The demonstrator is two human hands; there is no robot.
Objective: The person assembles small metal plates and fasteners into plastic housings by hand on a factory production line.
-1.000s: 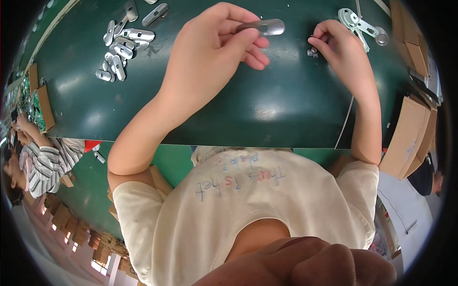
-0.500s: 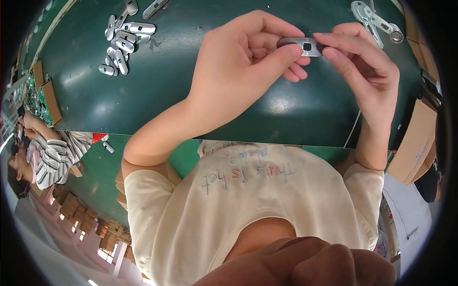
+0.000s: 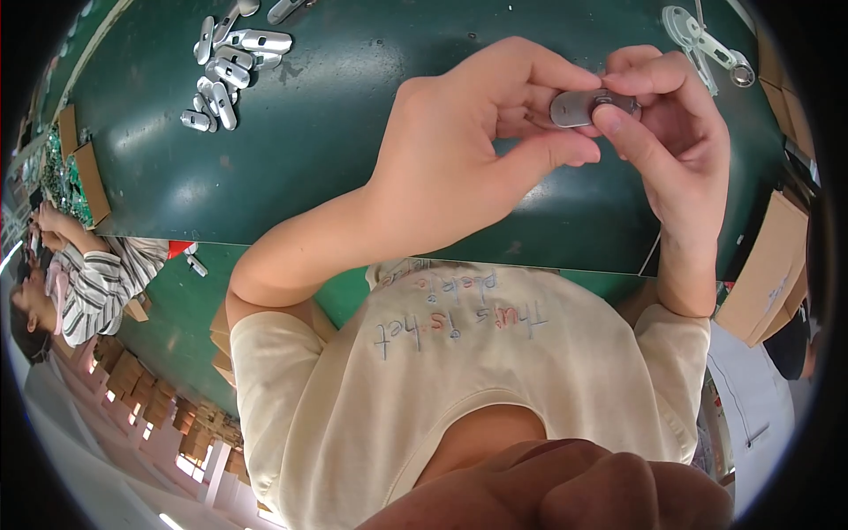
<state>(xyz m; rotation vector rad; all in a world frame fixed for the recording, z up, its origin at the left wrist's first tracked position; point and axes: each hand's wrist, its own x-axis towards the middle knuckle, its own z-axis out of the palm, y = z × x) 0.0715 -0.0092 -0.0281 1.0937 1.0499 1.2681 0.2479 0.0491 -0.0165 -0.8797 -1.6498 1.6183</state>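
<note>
A small oblong silver metal part (image 3: 576, 108) is held above the dark green table (image 3: 353, 150) between both hands. My left hand (image 3: 477, 150) pinches its left end between thumb and fingers. My right hand (image 3: 671, 146) grips its right end, thumb and forefinger pressed on a small round piece (image 3: 609, 102) there. Both hands meet over the table's right half, close to my chest.
A pile of several similar silver parts (image 3: 225, 75) lies at the table's far left. Pale metal brackets (image 3: 707, 44) lie at the far right. Cardboard boxes (image 3: 768, 265) stand to the right. Another person in a striped sleeve (image 3: 97, 283) works at the left, beside boxes (image 3: 79, 168).
My hands have come together from apart and drawn nearer to me. The silver part, first held in my left hand alone, is now gripped by both.
</note>
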